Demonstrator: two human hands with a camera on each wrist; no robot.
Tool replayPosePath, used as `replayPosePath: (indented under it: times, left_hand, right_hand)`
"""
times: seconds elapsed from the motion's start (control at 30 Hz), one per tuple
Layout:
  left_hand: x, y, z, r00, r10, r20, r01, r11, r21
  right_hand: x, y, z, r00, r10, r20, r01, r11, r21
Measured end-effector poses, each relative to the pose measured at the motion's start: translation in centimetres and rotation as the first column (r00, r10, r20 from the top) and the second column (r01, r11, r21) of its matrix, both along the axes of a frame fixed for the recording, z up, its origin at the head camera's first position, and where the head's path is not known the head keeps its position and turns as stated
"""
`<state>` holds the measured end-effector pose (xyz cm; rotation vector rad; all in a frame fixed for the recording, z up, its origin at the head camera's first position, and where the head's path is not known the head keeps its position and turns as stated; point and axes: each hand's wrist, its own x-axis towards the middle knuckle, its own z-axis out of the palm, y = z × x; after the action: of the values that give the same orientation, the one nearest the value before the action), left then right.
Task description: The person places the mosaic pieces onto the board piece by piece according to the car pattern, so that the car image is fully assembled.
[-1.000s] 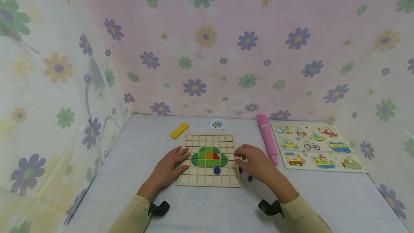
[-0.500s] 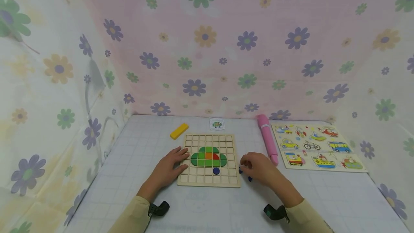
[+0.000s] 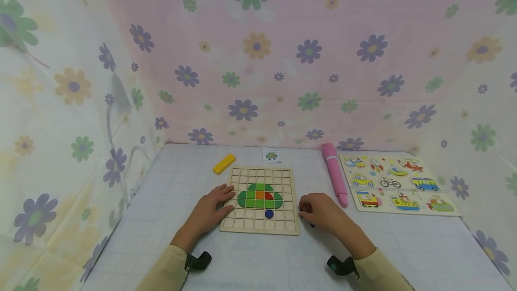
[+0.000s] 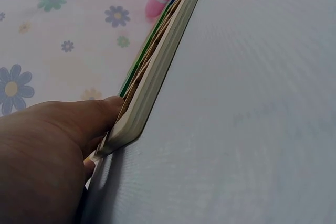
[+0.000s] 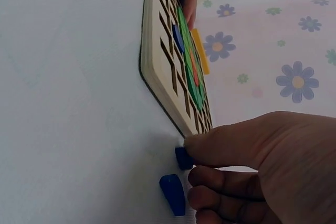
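A wooden grid board (image 3: 242,224) lies on the table, with green, orange and red pieces forming a rounded shape and a round blue piece (image 3: 269,214) below them. My left hand (image 3: 208,209) rests at the board's left edge, its thumb touching the frame. Just off the right edge, my right hand (image 3: 324,211) pinches a small blue piece (image 5: 184,158) at table level; thumb and fingers partly cover it. Another blue piece (image 5: 173,195) lies close by on the cloth, under the fingers.
A yellow block (image 3: 224,164) and a small picture card (image 3: 271,155) lie behind the board. Rightward are a pink roll (image 3: 335,174) and a vehicle puzzle board (image 3: 397,184). Flowered cloth (image 3: 278,57) hangs behind and at both sides.
My right hand has moved from the board's right edge to the blue pieces beside it and taken hold of one. The left hand keeps its place.
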<state>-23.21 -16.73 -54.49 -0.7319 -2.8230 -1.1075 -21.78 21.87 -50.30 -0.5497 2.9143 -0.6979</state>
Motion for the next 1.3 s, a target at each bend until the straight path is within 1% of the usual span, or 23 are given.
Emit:
replayPosePath:
  times: [0.13, 0.37, 0.57, 0.77, 0.93, 1.07, 1.17, 1.3]
  left_hand:
    - [0.0, 0.0, -0.1, 1.000, -0.003, -0.011, 0.003, 1.000, 0.009]
    - [-0.1, 0.5, 0.0, 1.000, -0.004, -0.012, 0.004, 1.000, 0.028]
    - [-0.2, 0.8, 0.1, 1.000, -0.003, -0.005, 0.003, 1.000, 0.023]
    - [-0.4, 1.1, -0.1, 1.000, -0.002, -0.017, 0.002, 1.000, -0.001]
    - [-0.3, 1.2, 0.0, 1.000, 0.008, -0.022, -0.008, 1.000, -0.008]
    - [-0.2, 1.1, 0.0, 1.000, 0.016, -0.015, -0.016, 1.000, -0.020]
    - [-0.1, 1.0, 0.0, 1.000, 0.021, -0.008, -0.021, 1.000, -0.022]
    - [0.0, 0.9, -0.1, 0.999, 0.031, -0.007, -0.032, 0.999, -0.021]
  right_hand:
    - [0.1, 0.0, 0.3, 1.000, -0.003, 0.000, 0.003, 1.000, 0.000]
    - [0.2, 0.4, 0.7, 0.999, -0.040, 0.006, 0.040, 0.999, 0.004]
    - [0.1, 0.8, 0.8, 0.998, -0.050, 0.028, 0.049, 0.998, 0.029]
    - [0.1, 0.8, 0.7, 0.998, -0.053, 0.033, 0.052, 0.998, 0.043]
    - [0.1, 0.8, 0.5, 0.999, -0.048, 0.000, 0.048, 0.998, 0.037]
    - [0.0, 0.9, 0.5, 0.998, -0.018, -0.055, 0.020, 0.999, 0.026]
    - [-0.1, 0.8, 0.6, 0.996, -0.007, -0.088, 0.008, 1.000, 0.015]
    - [-0.1, 0.4, 1.0, 0.994, 0.014, -0.108, -0.016, 1.000, -0.010]
